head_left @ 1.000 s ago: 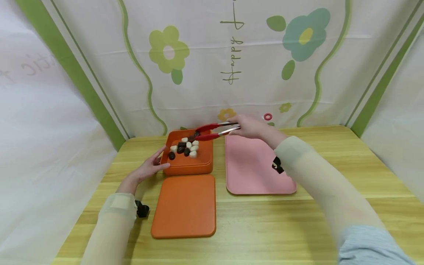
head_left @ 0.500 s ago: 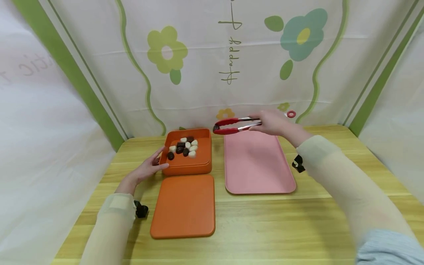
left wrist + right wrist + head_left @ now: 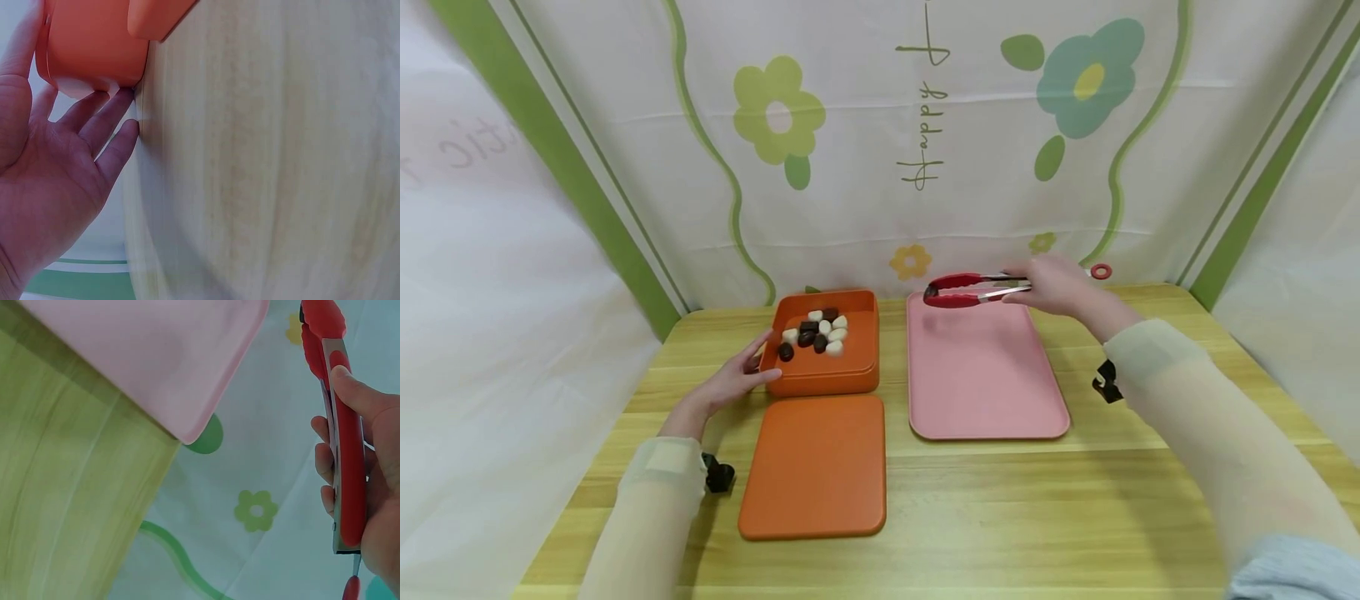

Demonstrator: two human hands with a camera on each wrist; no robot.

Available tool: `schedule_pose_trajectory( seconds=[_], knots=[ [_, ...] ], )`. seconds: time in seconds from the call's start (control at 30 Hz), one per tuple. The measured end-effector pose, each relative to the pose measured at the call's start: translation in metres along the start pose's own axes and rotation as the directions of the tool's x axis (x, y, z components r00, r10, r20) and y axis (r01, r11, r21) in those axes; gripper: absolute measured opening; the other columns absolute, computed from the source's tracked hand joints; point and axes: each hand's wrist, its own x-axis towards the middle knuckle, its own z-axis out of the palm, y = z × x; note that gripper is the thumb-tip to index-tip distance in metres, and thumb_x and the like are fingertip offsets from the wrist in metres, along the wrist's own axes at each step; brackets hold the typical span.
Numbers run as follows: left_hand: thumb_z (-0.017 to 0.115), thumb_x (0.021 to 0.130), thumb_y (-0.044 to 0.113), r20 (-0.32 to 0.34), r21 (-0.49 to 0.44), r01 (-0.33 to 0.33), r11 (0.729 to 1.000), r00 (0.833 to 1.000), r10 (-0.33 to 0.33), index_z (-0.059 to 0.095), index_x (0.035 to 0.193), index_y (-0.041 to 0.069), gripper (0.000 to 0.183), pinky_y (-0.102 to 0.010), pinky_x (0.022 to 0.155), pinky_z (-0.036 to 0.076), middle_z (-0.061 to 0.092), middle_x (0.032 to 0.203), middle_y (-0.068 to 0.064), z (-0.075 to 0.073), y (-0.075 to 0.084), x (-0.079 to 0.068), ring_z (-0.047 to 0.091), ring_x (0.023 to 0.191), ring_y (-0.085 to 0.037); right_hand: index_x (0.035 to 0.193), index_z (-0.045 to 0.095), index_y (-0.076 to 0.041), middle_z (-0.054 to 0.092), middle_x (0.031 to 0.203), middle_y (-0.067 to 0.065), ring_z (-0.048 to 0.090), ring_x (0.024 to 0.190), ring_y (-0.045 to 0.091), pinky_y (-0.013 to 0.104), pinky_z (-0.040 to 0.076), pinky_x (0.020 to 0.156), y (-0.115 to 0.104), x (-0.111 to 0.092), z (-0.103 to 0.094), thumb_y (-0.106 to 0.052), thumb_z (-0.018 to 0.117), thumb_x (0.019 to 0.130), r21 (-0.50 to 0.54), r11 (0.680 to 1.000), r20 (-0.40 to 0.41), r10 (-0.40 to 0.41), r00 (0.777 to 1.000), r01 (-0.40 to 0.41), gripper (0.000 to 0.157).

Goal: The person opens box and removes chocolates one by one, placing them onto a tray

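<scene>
My right hand point(image 3: 1060, 285) grips red-and-steel tongs point(image 3: 958, 298) by the handles, thumb along one arm in the right wrist view. A small dark, chocolate-like piece point(image 3: 931, 292) is pinched at the tips, over the far left part of the pink tray point(image 3: 988, 375). My left hand point(image 3: 736, 382) rests against the left side of the orange box point(image 3: 831, 383), thumb at its front left corner. In the left wrist view its fingers reach out to the box wall, loosely spread. Inside the box lie several dark pieces point(image 3: 807, 339) and white pieces point(image 3: 837, 335).
An orange lid point(image 3: 815, 467) lies flat on the wooden table point(image 3: 985, 517), in front of the box. Behind the tray and box hangs a white curtain point(image 3: 865, 167) with printed flowers, close to the table's far edge.
My right hand has carried the tongs, with a dark piece in their tips, up out of the orange box and rightward over the pink tray. The left hand has stayed at the box.
</scene>
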Motion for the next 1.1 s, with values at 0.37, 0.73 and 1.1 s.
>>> schedule_pose_trajectory(
  seconds=[0.37, 0.73, 1.1],
  knots=[
    [0.061, 0.098, 0.028, 0.005, 0.002, -0.006, 1.000, 1.000, 0.006, 0.004, 0.158, 0.025, 0.083, -0.062, 0.109, 0.017, 0.017, 0.155, -0.028, -0.001, 0.000, -0.001, 0.017, 0.141, -0.046, 0.118, 0.067, -0.007, 0.069, 0.097, 0.014, 0.061, 0.077, 0.033, 0.051, 0.047, 0.066, 0.013, -0.009, 0.017, -0.036, 0.075, 0.085, 0.018, 0.998, 0.006, 0.066, 0.998, -0.066, 0.045],
    [0.061, 0.097, 0.031, -0.002, 0.015, 0.004, 1.000, 1.000, -0.004, 0.005, 0.158, 0.025, 0.083, -0.061, 0.110, 0.017, 0.017, 0.157, -0.025, -0.001, -0.002, 0.002, 0.018, 0.141, -0.045, 0.113, 0.067, -0.002, 0.069, 0.094, 0.016, 0.062, 0.080, 0.036, 0.052, 0.048, 0.068, 0.016, 0.000, 0.036, -0.034, 0.076, 0.084, 0.009, 0.997, 0.026, 0.078, 0.997, -0.078, 0.044],
    [0.062, 0.097, 0.032, -0.004, 0.021, -0.007, 1.000, 1.000, 0.007, 0.006, 0.158, 0.025, 0.084, -0.060, 0.110, 0.018, 0.015, 0.158, -0.023, -0.003, -0.007, 0.004, 0.020, 0.141, -0.044, 0.124, 0.064, 0.002, 0.068, 0.105, 0.020, 0.062, 0.083, 0.034, 0.050, 0.048, 0.069, 0.010, 0.009, 0.048, -0.032, 0.075, 0.085, -0.002, 0.995, 0.097, 0.095, 0.991, -0.095, 0.053]
  ],
)
